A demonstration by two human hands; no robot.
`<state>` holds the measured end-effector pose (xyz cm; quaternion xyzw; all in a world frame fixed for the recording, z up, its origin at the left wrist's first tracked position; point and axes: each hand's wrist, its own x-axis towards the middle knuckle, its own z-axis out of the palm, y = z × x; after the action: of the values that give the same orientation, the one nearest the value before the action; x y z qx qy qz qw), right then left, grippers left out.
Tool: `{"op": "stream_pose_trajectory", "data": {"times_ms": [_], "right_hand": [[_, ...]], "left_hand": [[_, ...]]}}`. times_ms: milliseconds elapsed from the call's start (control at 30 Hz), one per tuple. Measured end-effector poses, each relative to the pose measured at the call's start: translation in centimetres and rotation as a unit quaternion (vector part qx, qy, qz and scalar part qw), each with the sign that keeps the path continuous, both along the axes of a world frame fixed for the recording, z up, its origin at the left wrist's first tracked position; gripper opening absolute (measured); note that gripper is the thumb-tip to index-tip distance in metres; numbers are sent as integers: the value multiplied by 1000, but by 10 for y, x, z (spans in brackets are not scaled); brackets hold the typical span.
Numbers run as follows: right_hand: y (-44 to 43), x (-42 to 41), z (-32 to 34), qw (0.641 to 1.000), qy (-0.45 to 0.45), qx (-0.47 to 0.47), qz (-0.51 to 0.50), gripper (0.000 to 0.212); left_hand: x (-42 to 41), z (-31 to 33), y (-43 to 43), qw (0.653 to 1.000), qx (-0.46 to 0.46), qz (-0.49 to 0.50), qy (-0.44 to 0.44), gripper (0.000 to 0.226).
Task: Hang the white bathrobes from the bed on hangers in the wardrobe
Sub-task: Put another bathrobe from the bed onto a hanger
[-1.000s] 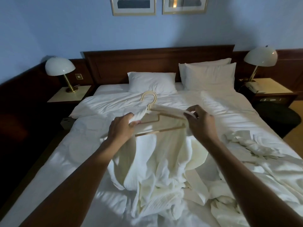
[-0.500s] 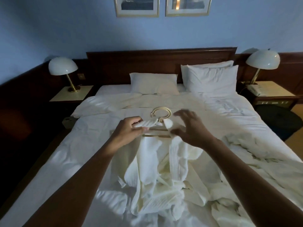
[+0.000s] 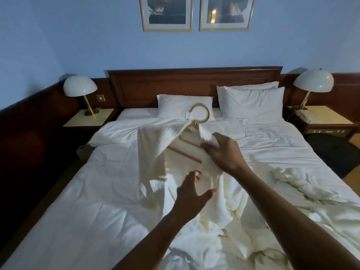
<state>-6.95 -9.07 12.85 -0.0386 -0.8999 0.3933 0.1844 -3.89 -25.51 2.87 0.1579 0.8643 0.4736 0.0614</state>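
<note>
Over the bed [image 3: 87, 201], your right hand [image 3: 224, 152] fingers curled round hanger [image 3: 184, 155], bathrobe [image 3: 150, 152] draped on it, your left hand [image 3: 191, 191] nearer the bed's foot, fingers spread wide

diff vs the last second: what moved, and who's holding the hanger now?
The left hand let go of the hanger and dropped lower, to the front of the bathrobe, fingers spread. The right hand, open half a second ago, now grips the hanger's right shoulder and holds it up alone, tilted. Unchanged: the second bathrobe lies crumpled on the bed.
</note>
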Motion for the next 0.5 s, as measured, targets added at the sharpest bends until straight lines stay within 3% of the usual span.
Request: {"op": "stream_pose_trajectory", "data": {"times_ms": [67,133,200,267,400,467,500], "right_hand": [[-1,-7,31,999,43,-6,-9,24],[7,-17,67,995,90,3,-31,24],[25,-27,104,990,123,23,-58,20],[45,-35,135,985,144,54,-79,18],[56,-42,187,978,170,95,-77,29],[52,-39,207,976,185,99,-54,32],[49,-35,213,976,193,94,-41,33]], "left_hand": [[-8,3,18,998,6,-39,-58,36],[-30,21,21,998,41,-24,-45,30],[-61,62,10,997,77,14,19,34],[-88,114,-9,987,131,32,88,21],[-101,206,-26,946,132,70,288,30],[-102,212,-25,939,103,82,319,30],[-102,208,-29,953,60,68,289,30]]}}
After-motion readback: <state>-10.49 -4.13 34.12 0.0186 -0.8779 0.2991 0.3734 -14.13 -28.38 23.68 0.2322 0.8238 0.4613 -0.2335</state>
